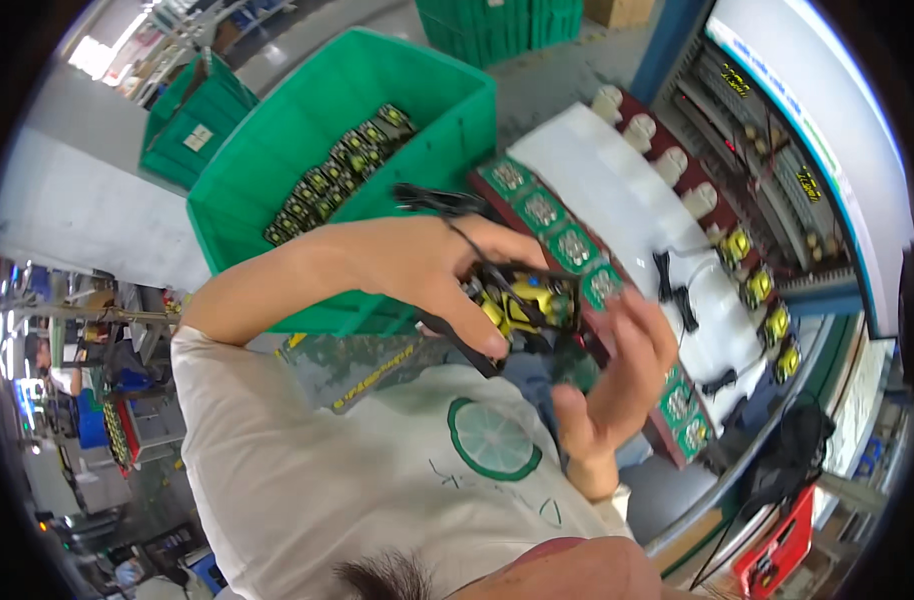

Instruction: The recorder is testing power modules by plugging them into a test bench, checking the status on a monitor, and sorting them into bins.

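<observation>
1. Nearest me, my right hand (622, 385) is at 4 o'clock from the work, thumb and fingers apart. Looks empty; it's just beside the unit, can't swear it isn't brushing it.
2. Dead centre is the yellow-and-black unit (537, 300), with my left hand's (432, 260) fingers clamped round it. That grip's one-sided, so I reckon a tug could twist it loose.
3. Black cable (439, 200) bunches at 11 o'clock, one strand crossing that hand. My main worry: it snags and yanks the unit.
4. Green boards (573, 248) line the near edge of the white surface (617, 205) at 1 o'clock; a drop could knock those.
5. Further off: green bin (297, 120) at 10, more yellow units (757, 288) at 3.
</observation>
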A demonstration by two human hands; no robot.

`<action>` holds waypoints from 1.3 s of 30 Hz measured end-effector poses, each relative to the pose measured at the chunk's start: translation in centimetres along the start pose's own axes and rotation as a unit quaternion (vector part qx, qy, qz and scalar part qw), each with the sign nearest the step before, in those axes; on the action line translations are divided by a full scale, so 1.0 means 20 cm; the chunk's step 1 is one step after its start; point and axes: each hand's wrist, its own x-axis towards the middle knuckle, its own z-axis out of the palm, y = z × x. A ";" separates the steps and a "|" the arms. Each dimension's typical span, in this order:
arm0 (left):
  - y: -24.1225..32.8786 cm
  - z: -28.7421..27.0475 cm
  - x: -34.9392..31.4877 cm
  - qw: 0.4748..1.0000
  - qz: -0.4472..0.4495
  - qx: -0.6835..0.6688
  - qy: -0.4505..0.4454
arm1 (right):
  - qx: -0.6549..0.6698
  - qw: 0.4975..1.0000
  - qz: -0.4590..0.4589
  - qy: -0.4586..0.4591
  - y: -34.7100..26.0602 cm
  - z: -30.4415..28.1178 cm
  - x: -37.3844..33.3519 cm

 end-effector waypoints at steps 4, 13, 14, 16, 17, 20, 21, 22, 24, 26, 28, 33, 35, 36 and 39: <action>-0.12 0.17 0.09 0.976 -0.149 -0.147 -0.056 | 0.009 0.981 0.100 -0.166 0.12 -0.02 -0.08; -0.54 0.46 -0.03 0.948 -0.212 -0.235 0.019 | 0.225 0.840 0.493 0.015 0.17 0.08 -0.58; -0.59 0.49 -0.05 0.942 -0.212 -0.256 0.049 | 0.225 0.838 0.497 0.028 0.18 0.10 -0.60; -0.70 0.56 -0.06 0.937 -0.215 -0.267 0.071 | 0.226 0.837 0.497 0.030 0.21 0.13 -0.62; -0.75 0.60 -0.07 0.933 -0.212 -0.272 0.102 | 0.230 0.841 0.490 0.024 0.24 0.13 -0.63; -0.82 0.64 -0.09 0.922 -0.203 -0.286 0.166 | 0.236 0.848 0.475 0.010 0.27 0.12 -0.66; -0.82 0.64 -0.10 0.899 -0.224 -0.333 0.178 | 0.247 0.833 0.494 0.027 0.28 0.11 -0.68; -0.82 0.62 -0.12 0.873 -0.243 -0.376 0.194 | 0.262 0.819 0.510 0.041 0.29 0.11 -0.70; -0.81 0.59 -0.14 0.814 -0.277 -0.459 0.223 | 0.289 0.788 0.539 0.070 0.32 0.10 -0.72; -0.84 0.56 -0.17 0.851 -0.265 -0.393 0.228 | 0.211 0.817 0.536 0.023 0.32 0.07 -0.75; -0.86 0.55 -0.17 0.910 -0.250 -0.253 0.215 | 0.045 0.850 0.522 -0.053 0.27 0.00 -0.79; -0.84 0.56 -0.13 0.984 -0.140 -0.039 0.103 | -0.083 0.930 0.288 -0.211 0.30 0.08 -0.51; -0.82 0.54 -0.10 0.993 -0.097 0.014 0.064 | -0.102 0.942 0.207 -0.243 0.32 0.07 -0.47; -0.81 0.53 -0.09 0.994 -0.090 0.014 0.067 | -0.043 0.912 0.293 -0.282 0.36 0.03 -0.52; -0.78 0.52 -0.06 0.994 -0.071 0.018 0.085 | 0.142 0.754 0.515 -0.381 0.52 -0.06 -0.68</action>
